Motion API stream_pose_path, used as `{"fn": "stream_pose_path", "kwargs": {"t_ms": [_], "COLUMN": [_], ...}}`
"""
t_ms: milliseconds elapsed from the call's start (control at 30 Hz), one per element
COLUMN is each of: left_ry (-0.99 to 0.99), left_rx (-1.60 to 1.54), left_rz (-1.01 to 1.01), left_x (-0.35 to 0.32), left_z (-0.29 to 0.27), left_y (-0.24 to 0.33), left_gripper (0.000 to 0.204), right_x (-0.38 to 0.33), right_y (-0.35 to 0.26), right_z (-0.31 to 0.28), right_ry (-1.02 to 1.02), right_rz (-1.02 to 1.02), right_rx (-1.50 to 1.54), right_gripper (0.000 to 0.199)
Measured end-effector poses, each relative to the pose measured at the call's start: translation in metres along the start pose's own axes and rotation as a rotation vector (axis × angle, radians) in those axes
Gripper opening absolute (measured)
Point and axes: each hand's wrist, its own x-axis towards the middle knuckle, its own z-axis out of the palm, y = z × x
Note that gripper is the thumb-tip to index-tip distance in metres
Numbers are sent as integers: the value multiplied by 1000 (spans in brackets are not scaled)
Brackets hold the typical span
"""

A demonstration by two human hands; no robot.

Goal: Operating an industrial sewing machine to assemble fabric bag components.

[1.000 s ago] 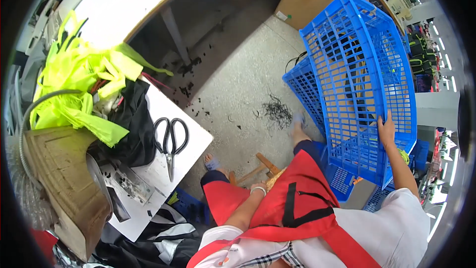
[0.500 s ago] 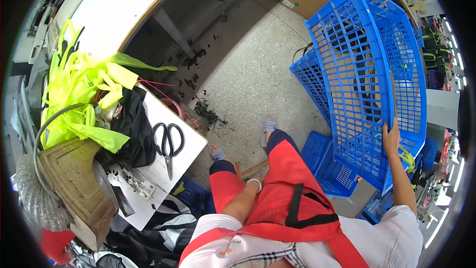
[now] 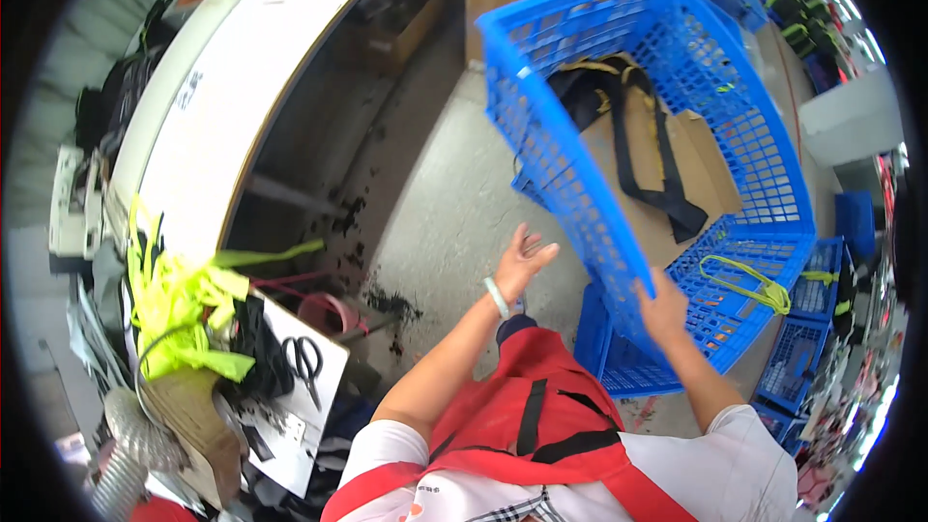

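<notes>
Crate: mouth twd cam, long axis upper L to lower R.

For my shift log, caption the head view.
Right hand grips a blue crate with black straps inside; left hand open nearby.

Markings in view, with no wording clear enough to read
A short row of dark marks stands on the white table, near its far left edge, too blurred to make out. A tiny line of dark print sits on the chest of the person's white shirt, beside a small orange-red mark; it is too small to read.
</notes>
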Motion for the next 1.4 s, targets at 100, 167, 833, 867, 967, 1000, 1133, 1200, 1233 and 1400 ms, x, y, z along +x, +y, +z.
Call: {"fn": "stream_pose_path", "kwargs": {"t_ms": [100,167,833,867,967,1000,1133,1200,1233,1400], "left_ry": [8,69,281,269,317,375,434,451,460,521], "left_rx": [76,172,-495,-513,-556,-579,-572,-551,-544,-515], "left_rz": [-9,-69,-110,-82,-46,-36,31,62,79,98], "left_x": [19,42,-164,-169,-197,-209,-235,-245,-249,-259], "left_z": [65,60,-85,-89,-107,-116,-155,-170,-175,-198], "left_y": [39,21,44,47,64,68,73,83,91,102], "left_gripper": [108,96,66,65,66,66,64,61,61,52], "right_x": [-44,-56,-122,-113,-80,-72,-65,-73,-76,-83], "right_y": [-2,-10,128,127,104,88,39,18,7,-33], "right_z": [15,4,-90,-95,-99,-98,-86,-81,-77,-81], "right_ry": [-45,-21,81,97,46,-17,-84,-77,-73,-182], "right_rz": [-63,-136,903,896,861,823,742,748,757,836], "right_rx": [85,207,1121,1118,1023,1014,1032,1031,1036,989], "right_gripper": [30,36,32,32,31,31,33,32,32,30]}}
